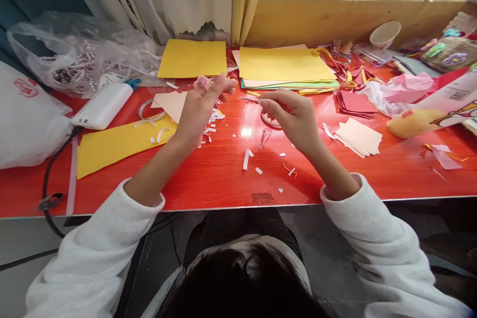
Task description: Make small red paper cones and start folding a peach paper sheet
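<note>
My left hand (pixel 197 112) is raised over the table, its fingers closed around a small pink rolled piece (pixel 202 82), partly hidden by the fingers. Opposite it, my right hand (pixel 292 114) pinches a thin, pointed, silvery tool (pixel 248 98) whose tip points left toward the left hand. The two hands are apart. Below the right hand lie a roll of tape (pixel 271 120), partly covered, and a small pink cone (pixel 265 138). White paper scraps (pixel 246 159) are scattered between my forearms.
Yellow sheets (pixel 192 59) and a paper stack (pixel 283 64) line the back of the red table (pixel 223 184). At left are a white power bank (pixel 102 105) with a cable and plastic bags (pixel 30 114). Cream squares (pixel 359 136) and red squares (pixel 356 104) lie right.
</note>
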